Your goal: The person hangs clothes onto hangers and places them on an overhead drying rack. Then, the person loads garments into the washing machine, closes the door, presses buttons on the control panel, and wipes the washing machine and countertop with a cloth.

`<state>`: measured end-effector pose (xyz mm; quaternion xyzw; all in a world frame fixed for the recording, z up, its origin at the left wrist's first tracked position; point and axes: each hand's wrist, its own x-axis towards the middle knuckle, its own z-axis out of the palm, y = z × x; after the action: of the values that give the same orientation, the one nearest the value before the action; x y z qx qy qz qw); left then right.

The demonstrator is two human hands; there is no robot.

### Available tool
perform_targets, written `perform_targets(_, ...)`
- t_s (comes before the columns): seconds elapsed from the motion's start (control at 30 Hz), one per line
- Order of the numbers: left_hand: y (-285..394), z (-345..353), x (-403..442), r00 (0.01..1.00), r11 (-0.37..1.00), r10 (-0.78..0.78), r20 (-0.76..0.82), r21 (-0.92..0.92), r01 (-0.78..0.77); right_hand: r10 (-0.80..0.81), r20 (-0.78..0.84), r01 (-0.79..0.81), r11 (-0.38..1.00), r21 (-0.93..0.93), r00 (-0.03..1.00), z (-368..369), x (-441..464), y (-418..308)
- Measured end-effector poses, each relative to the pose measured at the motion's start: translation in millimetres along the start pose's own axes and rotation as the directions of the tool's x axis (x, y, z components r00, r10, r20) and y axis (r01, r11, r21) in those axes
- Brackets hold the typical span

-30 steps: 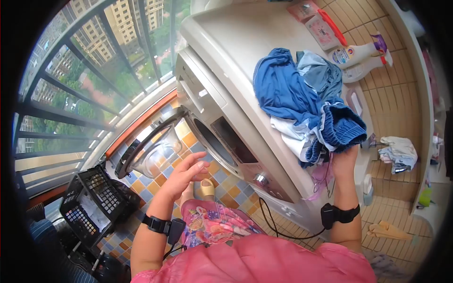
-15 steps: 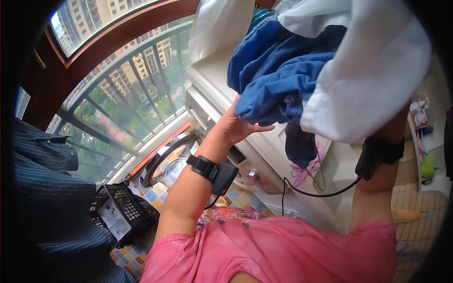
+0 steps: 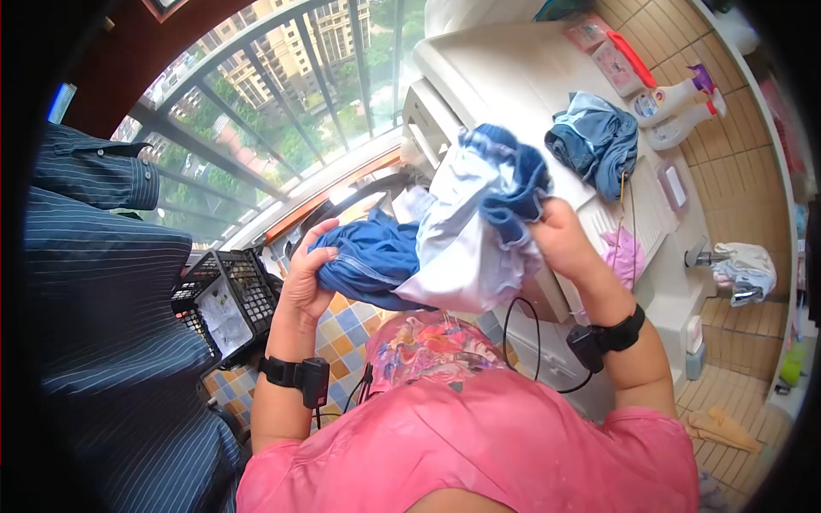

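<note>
A bunched blue-and-white garment (image 3: 462, 248) stretches between my two hands in front of my body. My left hand (image 3: 310, 272) is closed around its blue end, thumb on top. At the opposite end, my right hand (image 3: 566, 244) grips the cloth beside a dark blue ribbed edge (image 3: 517, 184). The white part sags in the middle, and folds hide its full shape. Behind it, the open round door (image 3: 342, 205) of a front-loading washing machine is partly covered by the cloth.
A crumpled blue garment (image 3: 594, 145) lies on the white counter near two spray bottles (image 3: 676, 107). A pink cloth (image 3: 624, 252) rests by the washboard slope, and a light cloth (image 3: 746, 272) hangs near the tap. At left are a striped shirt (image 3: 103, 256) and a black crate (image 3: 227, 299).
Both hands have come down and closer to my body with the garment, away from above the counter. The left hand now wraps the blue end. My view has shifted, showing more counter.
</note>
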<state>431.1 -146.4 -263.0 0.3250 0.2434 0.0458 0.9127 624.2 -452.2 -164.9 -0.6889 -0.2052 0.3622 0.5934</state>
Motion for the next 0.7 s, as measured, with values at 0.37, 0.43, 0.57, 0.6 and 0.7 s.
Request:
perform_targets(0.37, -34, -2, -11, 0.991, 0.880, 0.135, 0.019, 0.458, -0.128, 0.166, 0.181, -0.066, 0.885, -0.460, 0.969, 92, 31, 154)
perform_targets(0.43, -39, 2, -9, 0.988, 0.839, 0.153, 0.016, 0.526, -0.138, 0.121, 0.317, -0.023, 0.955, -0.296, 0.941, 108, 42, 133)
perform_targets(0.57, -38, 8, -11, 0.977, 0.897, 0.174, -0.123, 0.429, -0.106, -0.203, 0.257, 0.300, 0.855, -0.423, 0.945, 148, 47, 136)
perform_targets(0.6, -37, 9, -13, 0.968, 0.934, 0.157, -0.196, 0.348, -0.081, -0.204, 0.258, 0.299, 0.857, -0.419, 0.944, 156, 48, 142)
perform_targets(0.7, -23, 3, -23, 0.967, 0.939, 0.185, -0.175, 0.323, -0.121, -0.041, 0.233, 0.068, 0.992, -0.110, 0.972, 174, 52, 153)
